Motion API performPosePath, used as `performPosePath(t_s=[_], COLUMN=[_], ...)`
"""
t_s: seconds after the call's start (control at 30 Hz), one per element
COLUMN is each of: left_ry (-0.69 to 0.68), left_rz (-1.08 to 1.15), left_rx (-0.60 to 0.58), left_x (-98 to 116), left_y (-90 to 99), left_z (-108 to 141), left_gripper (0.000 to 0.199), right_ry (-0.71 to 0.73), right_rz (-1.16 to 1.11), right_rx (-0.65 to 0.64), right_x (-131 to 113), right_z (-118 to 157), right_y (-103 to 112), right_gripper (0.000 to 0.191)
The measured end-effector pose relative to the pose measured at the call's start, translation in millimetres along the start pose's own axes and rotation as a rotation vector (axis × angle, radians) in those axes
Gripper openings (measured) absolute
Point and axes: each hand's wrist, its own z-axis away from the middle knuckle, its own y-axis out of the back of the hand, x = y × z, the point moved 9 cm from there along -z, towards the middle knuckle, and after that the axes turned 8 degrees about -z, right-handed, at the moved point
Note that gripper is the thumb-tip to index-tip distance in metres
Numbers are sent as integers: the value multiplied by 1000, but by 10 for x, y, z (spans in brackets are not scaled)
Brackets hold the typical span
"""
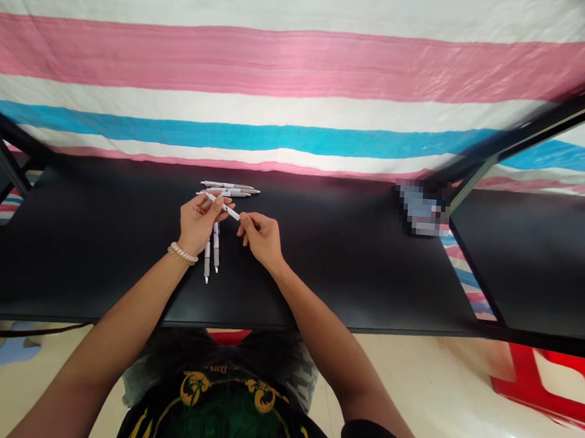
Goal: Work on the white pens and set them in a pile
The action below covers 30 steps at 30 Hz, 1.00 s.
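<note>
Above the black table, my left hand (199,219) pinches a white pen (230,211) between thumb and fingers; the pen slants down to the right. At the pen's right end, my right hand (262,237) has its thumb and forefinger closed on the tip. Behind my left hand, several white and grey pens (229,191) lie roughly side by side, pointing right. Two more pens, one of them a grey-gripped pen (216,250), lie near my left wrist with their tips toward me. My left hand covers their far ends.
The black table (339,269) has dark metal frame posts (507,154) at both sides. A blurred-out object (421,208) lies at the back right. A striped sheet (293,65) hangs behind. On the floor at right stands a red stool (541,383).
</note>
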Motion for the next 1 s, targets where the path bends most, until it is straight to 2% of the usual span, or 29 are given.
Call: performPosePath(t_s=[0.1,0.17,0.2,0.3,0.37,0.6,1.0], left_ry=[-25,-40,-41,-26,-18,-13,-7], left_rz=[4,37,56,99,111,94,99], left_rx=[20,63,83,117,116,119,121], left_x=[29,49,53,42,32,27,36], left_y=[12,53,75,118,122,120,127], left_z=[-3,-15,-23,-47,-55,-45,-51], left_gripper=[44,41,40,40,39,37,38], right_ry=[-66,-9,31,36,-15,-58,-5], right_rz=[-131,-167,-160,-98,-87,-102,-46], right_rx=[-11,32,43,10,6,-27,35], right_x=[105,80,50,20,35,24,-19], right_z=[-36,-55,-58,-45,-28,-13,15], right_y=[-12,29,42,12,4,-20,20], right_gripper=[50,63,64,43,44,42,41])
